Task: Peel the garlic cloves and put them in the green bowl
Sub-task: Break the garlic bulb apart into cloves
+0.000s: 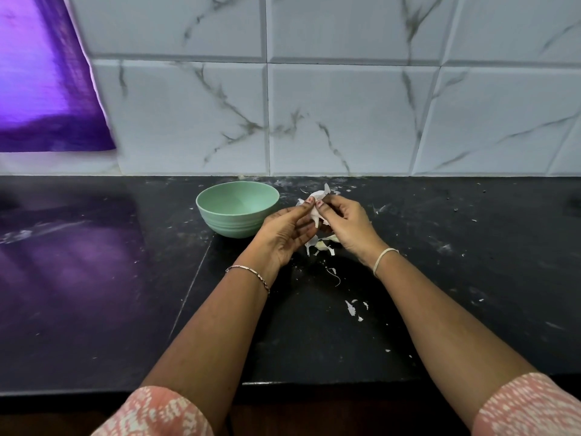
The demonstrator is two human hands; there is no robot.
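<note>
A pale green bowl (pixel 237 212) stands on the black counter just left of my hands; what I see of its inside looks bare. Both hands are raised a little above the counter, to the right of the bowl. Between them is a garlic clove (pixel 317 215) with white papery skin sticking up from it. My left hand (pixel 287 232) pinches it from the left with thumb and fingertips. My right hand (pixel 345 225) pinches it from the right. Beneath the hands lie more garlic pieces and loose skin (pixel 322 245) on the counter.
The black counter (pixel 440 278) is strewn with white skin flakes (pixel 353 308) in front of my hands and towards the wall. A marbled tiled wall (pixel 345 121) rises behind. Purple cloth (pixel 41 83) hangs at the upper left.
</note>
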